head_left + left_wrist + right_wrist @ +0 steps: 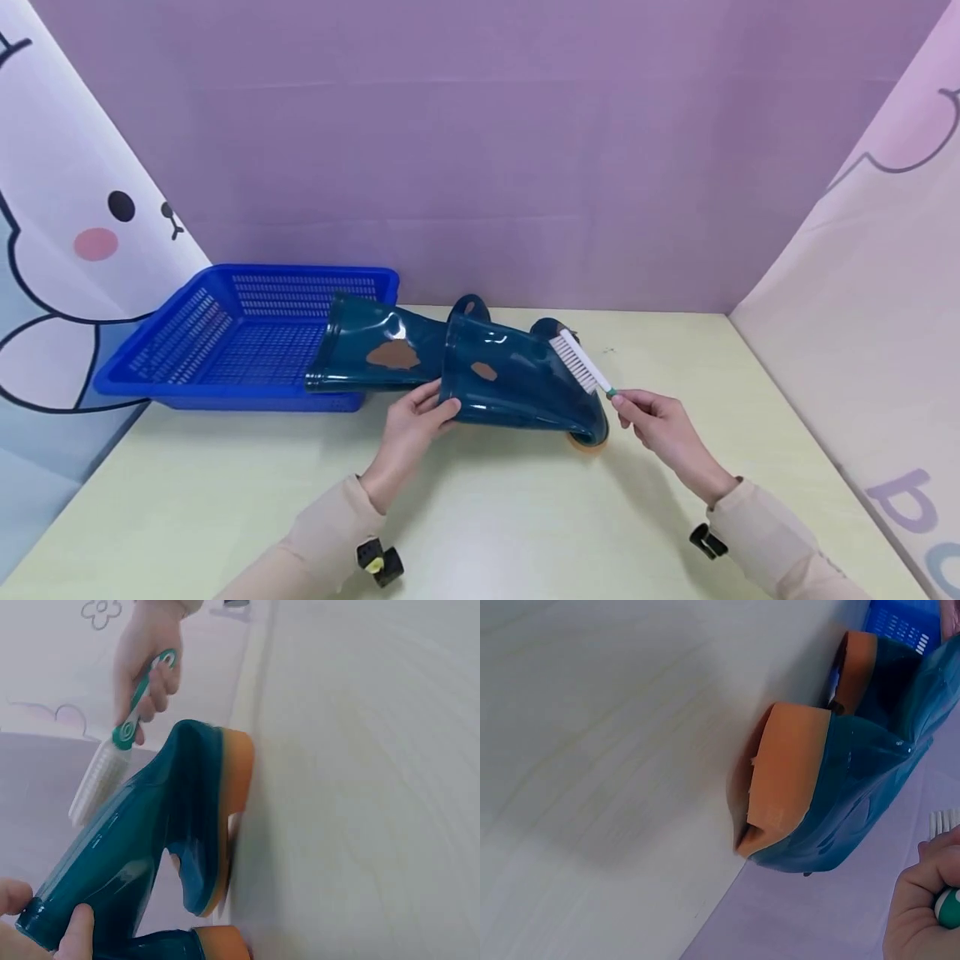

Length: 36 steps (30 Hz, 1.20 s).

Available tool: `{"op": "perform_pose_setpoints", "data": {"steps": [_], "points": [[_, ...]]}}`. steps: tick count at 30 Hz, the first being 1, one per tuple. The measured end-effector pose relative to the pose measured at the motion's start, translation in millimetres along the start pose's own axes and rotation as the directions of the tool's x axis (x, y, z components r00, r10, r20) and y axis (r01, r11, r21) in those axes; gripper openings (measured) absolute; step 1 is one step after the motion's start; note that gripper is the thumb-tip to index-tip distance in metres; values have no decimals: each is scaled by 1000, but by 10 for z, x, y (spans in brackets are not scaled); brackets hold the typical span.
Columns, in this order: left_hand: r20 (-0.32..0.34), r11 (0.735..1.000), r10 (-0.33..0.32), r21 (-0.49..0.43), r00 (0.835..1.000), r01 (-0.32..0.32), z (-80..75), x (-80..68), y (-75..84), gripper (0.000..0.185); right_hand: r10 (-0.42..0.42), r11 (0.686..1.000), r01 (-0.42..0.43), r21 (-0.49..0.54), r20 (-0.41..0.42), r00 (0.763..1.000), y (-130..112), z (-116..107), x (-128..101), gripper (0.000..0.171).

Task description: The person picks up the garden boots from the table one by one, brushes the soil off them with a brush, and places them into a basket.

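Observation:
A dark teal rubber boot (517, 387) lies tilted on the table, with a brown patch (483, 371) on its shaft. My left hand (408, 425) grips the rim of its top, thumb on the near side. Between the fingers of my right hand (667, 433) is the handle of a scrub brush (585, 360) with white bristles and a green-and-white grip. Its bristles overlap the boot's ankle in the head view; the left wrist view shows the brush head alongside the shaft. Behind lies a second teal boot (352, 333), its shaft also brown-patched. The right wrist view shows the orange sole (787, 769).
A blue plastic basket (255, 392) stands at the left, and the second boot's top overlaps its right side. A purple backdrop (525, 167) rises behind the pale table (487, 517). Printed cloth panels flank both sides.

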State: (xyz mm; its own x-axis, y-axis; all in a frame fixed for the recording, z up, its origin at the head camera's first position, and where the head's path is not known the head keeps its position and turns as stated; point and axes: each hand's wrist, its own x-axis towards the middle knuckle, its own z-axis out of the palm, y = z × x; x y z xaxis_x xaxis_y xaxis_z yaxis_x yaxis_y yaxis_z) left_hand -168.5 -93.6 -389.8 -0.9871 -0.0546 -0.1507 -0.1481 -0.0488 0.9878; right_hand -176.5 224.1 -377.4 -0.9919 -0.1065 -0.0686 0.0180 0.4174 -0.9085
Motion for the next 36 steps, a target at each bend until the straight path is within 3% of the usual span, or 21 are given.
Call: {"op": "perform_pose_setpoints", "data": {"steps": [8, 15, 22, 33, 36], "points": [[-31, 1000, 21, -5, 999, -21, -79, -79, -88, 45, -39, 996, 39, -78, 7, 999, -36, 49, -27, 39], [-34, 983, 107, 152, 994, -101, -141, -79, -132, 40, -122, 976, 121, -182, 4, 992, -106, 123, 6, 37], [-3, 961, 175, 218, 985, -170, -194, -35, -149, 35, -213, 941, 202, -273, -13, 977, -204, 260, 96, 38], [14, 950, 197, 246, 980, -195, -215, -14, -145, 33, -332, 840, 340, -423, 95, 939, -456, 638, 354, 35], [13, 947, 198, 254, 980, -195, -221, -14, -152, 33, -349, 791, 361, -494, 119, 929, -486, 708, 418, 32]]}}
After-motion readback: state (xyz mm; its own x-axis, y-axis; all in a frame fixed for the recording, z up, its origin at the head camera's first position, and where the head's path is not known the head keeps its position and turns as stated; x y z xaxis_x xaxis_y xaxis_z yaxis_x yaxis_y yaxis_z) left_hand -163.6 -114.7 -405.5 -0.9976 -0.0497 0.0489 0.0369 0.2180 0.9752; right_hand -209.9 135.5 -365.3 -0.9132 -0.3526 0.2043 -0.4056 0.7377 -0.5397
